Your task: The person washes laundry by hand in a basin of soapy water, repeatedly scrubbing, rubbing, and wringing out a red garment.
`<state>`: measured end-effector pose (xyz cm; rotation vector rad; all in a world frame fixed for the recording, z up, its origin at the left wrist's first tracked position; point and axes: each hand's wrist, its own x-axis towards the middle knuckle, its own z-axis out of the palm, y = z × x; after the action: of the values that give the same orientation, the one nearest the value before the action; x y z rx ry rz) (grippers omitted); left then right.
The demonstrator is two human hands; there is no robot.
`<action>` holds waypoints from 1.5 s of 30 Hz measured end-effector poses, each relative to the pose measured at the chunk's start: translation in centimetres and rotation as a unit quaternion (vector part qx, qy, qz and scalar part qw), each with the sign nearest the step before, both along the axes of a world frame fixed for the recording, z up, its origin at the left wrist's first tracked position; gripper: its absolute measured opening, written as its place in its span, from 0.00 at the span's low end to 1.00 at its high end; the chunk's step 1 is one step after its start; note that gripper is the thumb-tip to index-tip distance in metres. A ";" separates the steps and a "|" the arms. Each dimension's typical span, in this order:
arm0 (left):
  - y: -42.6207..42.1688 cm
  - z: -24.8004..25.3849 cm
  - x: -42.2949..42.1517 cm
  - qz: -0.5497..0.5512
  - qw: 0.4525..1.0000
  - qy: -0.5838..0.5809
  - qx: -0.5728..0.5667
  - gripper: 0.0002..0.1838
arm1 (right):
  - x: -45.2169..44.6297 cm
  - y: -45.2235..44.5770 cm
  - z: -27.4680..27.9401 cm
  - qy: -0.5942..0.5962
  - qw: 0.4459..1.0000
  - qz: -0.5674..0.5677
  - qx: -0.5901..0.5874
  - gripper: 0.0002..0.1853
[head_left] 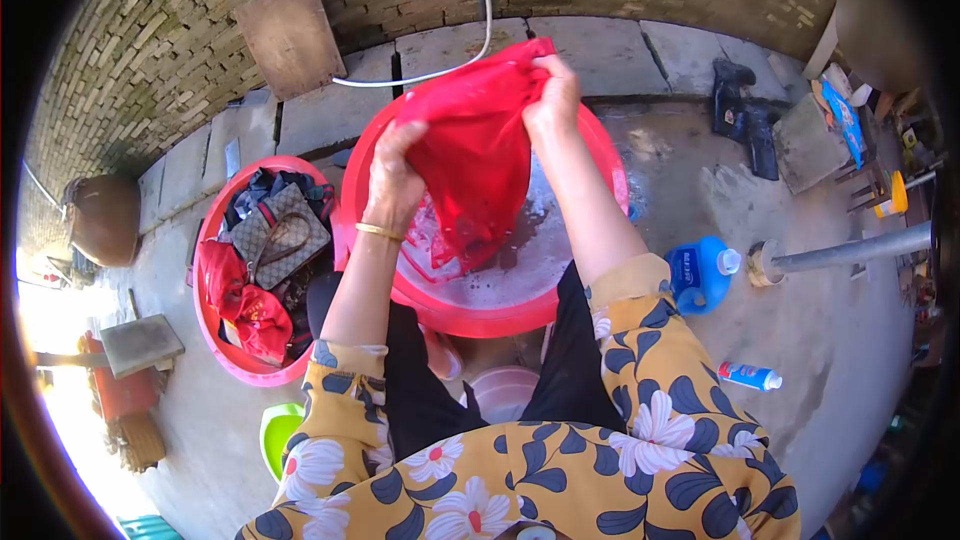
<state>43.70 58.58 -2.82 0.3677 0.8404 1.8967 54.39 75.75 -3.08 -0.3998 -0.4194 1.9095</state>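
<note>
A wet red cloth garment point(465, 160) is stretched between my two hands above a large red basin point(480, 322). My left hand point(397, 172), with a gold bangle at the wrist, is closed on the garment's left edge; its fingertips are a little blurred. Higher up, my right hand point(553, 100) grips the top right corner. The garment's lower end hangs down to the sudsy water point(515, 270) in the basin. What kind of garment it is, I cannot make out.
Left of me stands a red tub point(222, 352) with clothes and a patterned bag point(280, 235). A blue detergent jug point(697, 278) and a small blue bottle point(750, 376) are on the right. Black boots point(745, 120), a white hose point(488, 0) and a green basin point(277, 435) lie around.
</note>
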 end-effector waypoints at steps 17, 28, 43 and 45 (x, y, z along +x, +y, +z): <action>1.6 -4.1 3.1 0.079 0.979 -0.140 -0.123 0.21 | -5.5 -7.9 -4.7 -0.560 0.477 -0.249 0.630 0.04; 0.1 0.1 2.6 -0.043 0.998 0.030 -0.018 0.25 | -4.2 -4.8 -2.2 -0.540 0.706 -0.208 0.408 0.18; -2.7 2.2 -5.3 0.065 0.986 -0.128 0.084 0.12 | -0.9 -7.0 -8.1 -0.528 0.642 0.356 0.427 0.23; -3.2 2.1 -7.1 0.116 0.978 -0.154 0.084 0.09 | -1.0 -6.8 -6.7 -0.492 0.730 0.293 0.373 0.16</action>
<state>36.65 55.38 -0.68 0.0719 0.5337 2.1790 53.40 68.96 -9.75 -0.7664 -2.1583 1.7273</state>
